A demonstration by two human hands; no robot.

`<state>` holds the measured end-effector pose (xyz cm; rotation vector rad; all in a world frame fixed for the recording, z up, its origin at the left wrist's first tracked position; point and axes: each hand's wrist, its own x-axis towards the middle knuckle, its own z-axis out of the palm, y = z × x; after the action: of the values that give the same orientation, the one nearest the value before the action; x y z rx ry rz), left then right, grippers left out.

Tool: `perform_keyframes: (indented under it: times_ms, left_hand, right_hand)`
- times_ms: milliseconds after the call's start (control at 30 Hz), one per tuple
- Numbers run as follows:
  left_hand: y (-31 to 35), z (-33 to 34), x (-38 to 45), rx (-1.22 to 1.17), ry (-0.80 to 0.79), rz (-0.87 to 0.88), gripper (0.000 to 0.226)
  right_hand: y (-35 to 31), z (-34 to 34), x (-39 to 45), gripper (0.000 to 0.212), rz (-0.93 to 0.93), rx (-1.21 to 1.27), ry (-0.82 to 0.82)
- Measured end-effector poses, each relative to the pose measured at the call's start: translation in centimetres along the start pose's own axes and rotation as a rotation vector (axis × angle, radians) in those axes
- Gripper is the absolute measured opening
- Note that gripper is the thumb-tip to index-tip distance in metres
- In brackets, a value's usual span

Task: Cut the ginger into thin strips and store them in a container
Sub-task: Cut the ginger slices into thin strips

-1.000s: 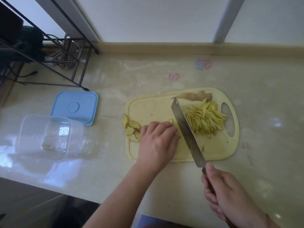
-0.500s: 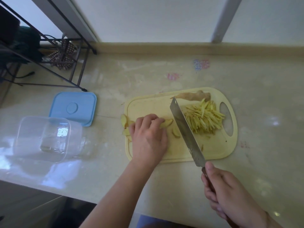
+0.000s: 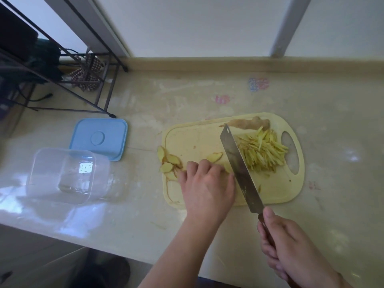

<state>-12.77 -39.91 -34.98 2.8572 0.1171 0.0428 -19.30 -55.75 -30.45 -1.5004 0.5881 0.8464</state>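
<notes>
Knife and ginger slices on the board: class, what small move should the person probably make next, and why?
Probably a short downward cut. The knife stands right beside the left hand, which presses down slices at the board's middle. Strips are piled on the blade's far side, uncut slices wait at the left edge, and the container is empty.

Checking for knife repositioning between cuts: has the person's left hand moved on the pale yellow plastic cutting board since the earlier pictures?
Yes. The left hand slid left toward the ginger slices at the pale yellow plastic cutting board's left edge, then back right beside the steel knife blade.
</notes>
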Motion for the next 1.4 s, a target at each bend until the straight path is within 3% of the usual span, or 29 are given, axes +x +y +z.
perform_keyframes:
  times_ms: [133,267,433,667,733,833,967,1167,1400]
  left_hand:
    - [-1.6,0.3,0.6,-0.151,0.177,-0.047,0.015]
    - [-3.0,-0.2,2.3,-0.022,0.077,0.038,0.036]
    - [-2.9,-0.1,3.1,0.001,0.032,0.124,0.01]
    - [-5.5,-1.5,5.4,0.048,0.032,-0.011,0.023]
    - [-7.1,-2.1,6.2,-0.035,0.001,-0.058,0.023]
    - [-9.3,-3.0,6.2,-0.23,0.064,0.014,0.016]
    - [-12.9,-3.7,4.8,-0.278,0.224,0.083,0.016]
    - [-12.9,-2.6,2.0,-0.08,0.011,0.355,0.026]
    - [-12.5,-2.0,0.6,-0.105,0.128,0.421,0.015]
  right_hand:
    - [0.0,-0.1,0.3,0.09,-0.002,0.02,0.019]
    - [0.0,-0.2,0.6,0.102,-0.01,0.045,0.023]
    - [0.2,0.0,0.7,0.113,-0.028,0.022,0.042]
    - [-0.4,0.1,0.7,0.106,-0.026,0.017,0.03]
    - [-0.2,0.1,0.6,0.11,-0.032,0.017,0.038]
    - [-0.2,0.0,0.4,0.112,-0.048,-0.007,0.041]
    - [-0.4,0.0,0.3,0.112,-0.039,-0.013,0.045]
    - [-0.3,0.1,0.4,0.114,-0.028,-0.013,0.052]
    - [-0.2,0.1,0.3,0.106,-0.046,-0.015,0.068]
